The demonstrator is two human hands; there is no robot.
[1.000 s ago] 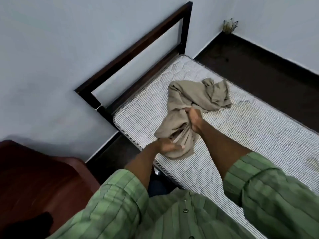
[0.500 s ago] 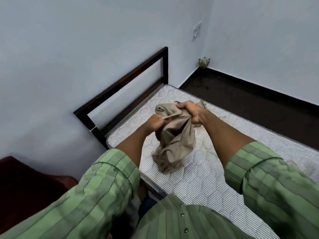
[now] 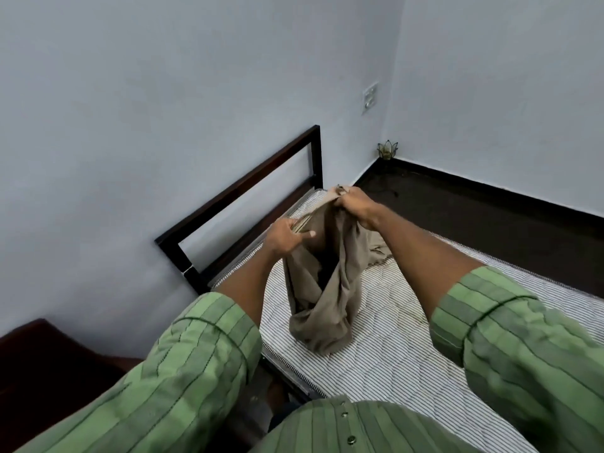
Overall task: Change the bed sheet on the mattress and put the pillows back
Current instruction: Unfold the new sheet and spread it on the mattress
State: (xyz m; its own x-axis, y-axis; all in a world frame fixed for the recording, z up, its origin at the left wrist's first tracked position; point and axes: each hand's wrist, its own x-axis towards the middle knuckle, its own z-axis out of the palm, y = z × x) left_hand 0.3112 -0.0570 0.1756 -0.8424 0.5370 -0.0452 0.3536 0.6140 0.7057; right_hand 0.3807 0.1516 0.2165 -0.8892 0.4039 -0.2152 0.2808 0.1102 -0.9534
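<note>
Standing at the side of a stripped bed, I lift a bunched tan sheet (image 3: 322,289) above the bare striped mattress (image 3: 408,348), its lower folds resting on the ticking near the dark headboard (image 3: 242,197). My left hand (image 3: 287,235) grips one gathered stretch of the edge; my right hand (image 3: 354,204), higher and farther out, is clenched on another, with the cloth hanging between and below them. Judging by the uncovered mattress, the job seems to be in its early part: the sheet has yet to be opened, spread and tucked. No pillows are in view.
</note>
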